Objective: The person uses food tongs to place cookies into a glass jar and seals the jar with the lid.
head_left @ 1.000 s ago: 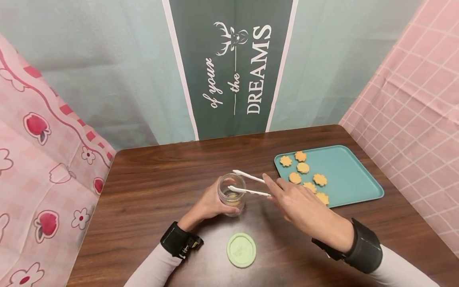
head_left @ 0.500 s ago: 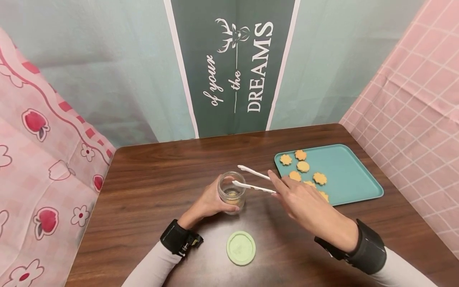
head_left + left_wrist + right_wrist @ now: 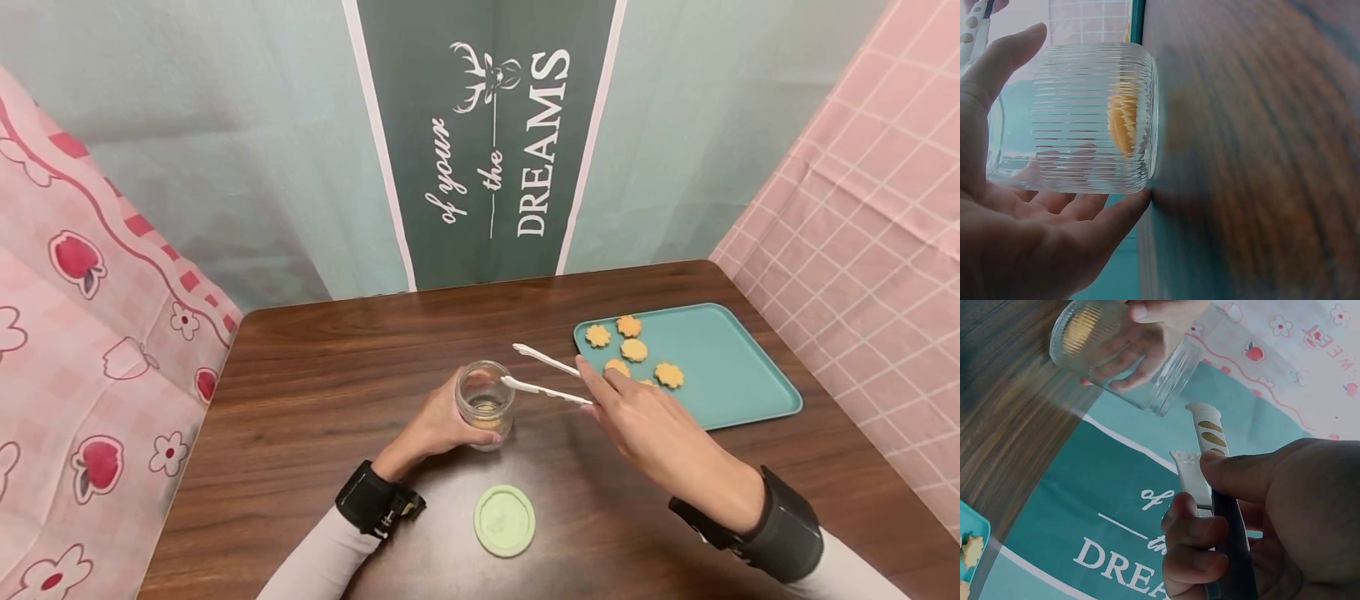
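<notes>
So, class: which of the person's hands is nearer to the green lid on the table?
Left. The left hand grips the glass jar just beyond the green lid. The right hand holds white tongs farther off, to the lid's right, near the teal tray.

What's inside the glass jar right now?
The glass jar, held by the left hand, has a yellow-orange cookie lying at its bottom. The ribbed glass blurs it, so whether more than one lies there cannot be told.

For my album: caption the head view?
Left hand steadies ribbed glass jar; right hand holds white tongs.
</notes>
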The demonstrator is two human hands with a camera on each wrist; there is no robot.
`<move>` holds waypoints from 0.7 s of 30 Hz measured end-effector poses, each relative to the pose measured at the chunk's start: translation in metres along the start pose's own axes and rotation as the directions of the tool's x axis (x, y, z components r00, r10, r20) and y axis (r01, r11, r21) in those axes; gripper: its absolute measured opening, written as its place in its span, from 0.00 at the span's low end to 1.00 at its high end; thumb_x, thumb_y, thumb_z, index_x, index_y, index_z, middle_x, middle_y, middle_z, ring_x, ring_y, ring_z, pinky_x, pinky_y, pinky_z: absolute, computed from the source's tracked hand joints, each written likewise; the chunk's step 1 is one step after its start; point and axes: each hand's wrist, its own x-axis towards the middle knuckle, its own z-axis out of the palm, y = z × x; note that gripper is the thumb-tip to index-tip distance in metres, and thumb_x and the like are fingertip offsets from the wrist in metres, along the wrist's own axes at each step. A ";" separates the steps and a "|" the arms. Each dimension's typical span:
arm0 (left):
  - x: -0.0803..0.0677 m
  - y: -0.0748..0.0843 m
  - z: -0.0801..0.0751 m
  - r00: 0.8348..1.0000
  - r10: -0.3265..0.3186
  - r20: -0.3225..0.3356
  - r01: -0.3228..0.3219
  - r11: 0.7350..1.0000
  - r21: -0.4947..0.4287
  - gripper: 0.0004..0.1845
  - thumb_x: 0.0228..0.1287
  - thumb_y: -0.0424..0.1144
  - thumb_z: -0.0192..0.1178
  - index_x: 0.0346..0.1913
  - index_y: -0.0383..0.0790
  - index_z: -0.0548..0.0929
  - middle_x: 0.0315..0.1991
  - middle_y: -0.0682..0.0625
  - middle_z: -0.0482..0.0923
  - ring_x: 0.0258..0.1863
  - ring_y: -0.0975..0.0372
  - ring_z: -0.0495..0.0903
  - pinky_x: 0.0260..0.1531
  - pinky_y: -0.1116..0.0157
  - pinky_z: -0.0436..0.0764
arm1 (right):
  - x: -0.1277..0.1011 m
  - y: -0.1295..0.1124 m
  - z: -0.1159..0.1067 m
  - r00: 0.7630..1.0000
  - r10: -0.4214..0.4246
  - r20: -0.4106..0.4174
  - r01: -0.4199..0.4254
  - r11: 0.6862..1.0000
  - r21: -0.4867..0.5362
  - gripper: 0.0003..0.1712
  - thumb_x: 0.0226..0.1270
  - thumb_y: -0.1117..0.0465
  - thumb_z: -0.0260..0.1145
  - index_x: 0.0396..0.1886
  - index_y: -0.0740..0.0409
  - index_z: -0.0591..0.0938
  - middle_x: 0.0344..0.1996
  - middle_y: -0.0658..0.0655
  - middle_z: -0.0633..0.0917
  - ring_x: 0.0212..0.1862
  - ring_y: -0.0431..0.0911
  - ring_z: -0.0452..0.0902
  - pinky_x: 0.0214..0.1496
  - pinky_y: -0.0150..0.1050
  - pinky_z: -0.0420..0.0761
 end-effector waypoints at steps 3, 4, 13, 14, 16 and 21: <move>0.000 0.000 0.000 1.000 -0.002 0.000 0.002 1.000 -0.003 0.49 0.38 0.35 0.88 0.68 0.37 0.74 0.60 0.41 0.83 0.61 0.47 0.82 0.67 0.46 0.75 | -0.003 0.002 0.000 1.000 0.004 -0.002 -0.004 1.000 -0.002 0.39 0.58 0.68 0.80 0.69 0.70 0.76 0.30 0.53 0.74 0.23 0.41 0.63 0.23 0.32 0.65; 0.000 0.000 0.000 1.000 -0.004 0.000 0.004 1.000 -0.002 0.49 0.38 0.35 0.88 0.68 0.37 0.74 0.60 0.41 0.83 0.60 0.47 0.82 0.67 0.46 0.75 | -0.004 0.002 -0.001 1.000 0.003 -0.004 -0.003 1.000 -0.003 0.39 0.58 0.69 0.80 0.69 0.70 0.76 0.30 0.53 0.74 0.23 0.41 0.63 0.22 0.32 0.65; -0.001 0.000 -0.001 1.000 -0.010 -0.008 0.010 1.000 0.010 0.50 0.38 0.37 0.89 0.69 0.38 0.74 0.60 0.42 0.83 0.60 0.48 0.82 0.66 0.46 0.76 | -0.009 0.009 0.003 0.997 -0.015 -0.070 0.015 1.000 0.004 0.39 0.87 0.43 0.35 0.69 0.70 0.76 0.28 0.51 0.72 0.22 0.38 0.60 0.21 0.31 0.61; -0.001 0.000 -0.001 1.000 -0.011 -0.008 0.011 1.000 0.013 0.50 0.38 0.38 0.89 0.69 0.38 0.74 0.59 0.42 0.83 0.60 0.48 0.82 0.66 0.47 0.76 | -0.010 0.009 0.003 0.997 -0.014 -0.072 0.014 1.000 0.007 0.40 0.86 0.42 0.35 0.69 0.70 0.75 0.28 0.51 0.72 0.22 0.38 0.60 0.21 0.31 0.61; -0.002 0.000 -0.001 1.000 -0.016 -0.008 0.016 1.000 0.021 0.50 0.38 0.38 0.89 0.69 0.39 0.74 0.59 0.43 0.83 0.60 0.49 0.82 0.65 0.48 0.76 | -0.011 0.010 0.004 0.997 -0.012 -0.078 0.013 1.000 0.012 0.40 0.86 0.41 0.35 0.68 0.70 0.76 0.27 0.51 0.73 0.22 0.38 0.60 0.21 0.31 0.62; -0.002 0.000 -0.001 1.000 -0.021 -0.009 0.021 0.999 0.035 0.50 0.38 0.39 0.89 0.69 0.40 0.74 0.60 0.44 0.83 0.60 0.50 0.82 0.65 0.49 0.76 | -0.017 0.013 0.004 0.996 0.007 -0.084 -0.005 1.000 0.024 0.39 0.86 0.41 0.38 0.69 0.70 0.76 0.31 0.56 0.80 0.21 0.40 0.65 0.21 0.33 0.66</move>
